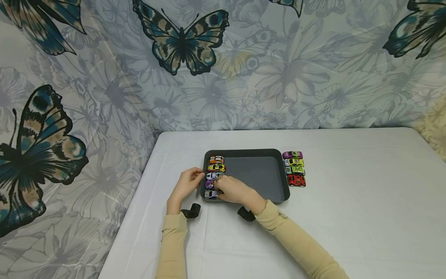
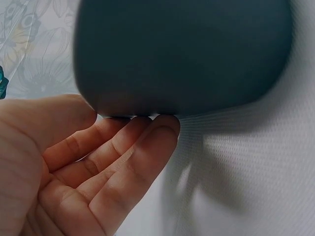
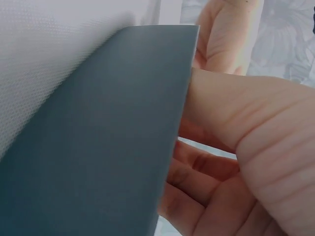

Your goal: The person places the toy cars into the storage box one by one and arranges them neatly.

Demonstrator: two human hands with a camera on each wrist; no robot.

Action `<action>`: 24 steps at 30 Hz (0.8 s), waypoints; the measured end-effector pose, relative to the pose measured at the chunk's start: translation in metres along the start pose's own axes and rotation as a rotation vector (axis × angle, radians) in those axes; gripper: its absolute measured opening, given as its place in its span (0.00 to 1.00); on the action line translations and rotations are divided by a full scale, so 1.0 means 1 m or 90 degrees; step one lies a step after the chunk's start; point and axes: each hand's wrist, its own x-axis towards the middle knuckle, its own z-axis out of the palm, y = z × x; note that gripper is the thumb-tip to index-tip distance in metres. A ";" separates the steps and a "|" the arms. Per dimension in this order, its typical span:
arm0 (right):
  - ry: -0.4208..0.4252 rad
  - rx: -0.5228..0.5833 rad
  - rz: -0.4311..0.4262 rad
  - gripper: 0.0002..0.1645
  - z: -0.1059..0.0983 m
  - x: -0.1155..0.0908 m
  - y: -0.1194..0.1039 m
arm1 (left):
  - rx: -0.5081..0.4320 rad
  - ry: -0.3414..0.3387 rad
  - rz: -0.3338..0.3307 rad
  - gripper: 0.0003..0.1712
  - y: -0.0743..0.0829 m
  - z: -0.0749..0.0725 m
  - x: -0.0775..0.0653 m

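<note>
A dark grey tray (image 1: 254, 176) lies on the table, with a column of several toy cars along its left side. Among them are an orange car (image 1: 216, 159), a yellow car (image 1: 216, 167), a white car (image 1: 213, 176), a purple car (image 1: 210, 184) and a silver car (image 1: 211, 194). My left hand (image 1: 188, 183) touches the tray's left outer wall with thumb and fingertips, its fingers (image 2: 133, 172) only slightly bent. Reaching over the near rim, my right hand (image 1: 237, 190) has bent fingers at the silver and purple cars and pinches the silver one. The tray wall (image 3: 103, 132) hides its fingertips in the right wrist view.
Right of the tray, more toy cars stand in a column: a purple one (image 1: 292, 155), a yellow one (image 1: 294, 162), a green one (image 1: 294, 170) and a red one (image 1: 296, 180). A white cloth (image 1: 355, 217) covers the table. Behind hangs a butterfly-print curtain (image 1: 216, 97).
</note>
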 end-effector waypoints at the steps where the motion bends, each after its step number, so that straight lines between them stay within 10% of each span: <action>1: 0.002 0.004 -0.001 0.03 0.000 -0.001 0.000 | 0.000 0.000 0.002 0.11 0.000 0.000 0.000; 24: 0.174 -0.124 -0.010 0.09 -0.053 -0.064 0.036 | -0.007 -0.002 -0.010 0.12 -0.003 0.000 0.000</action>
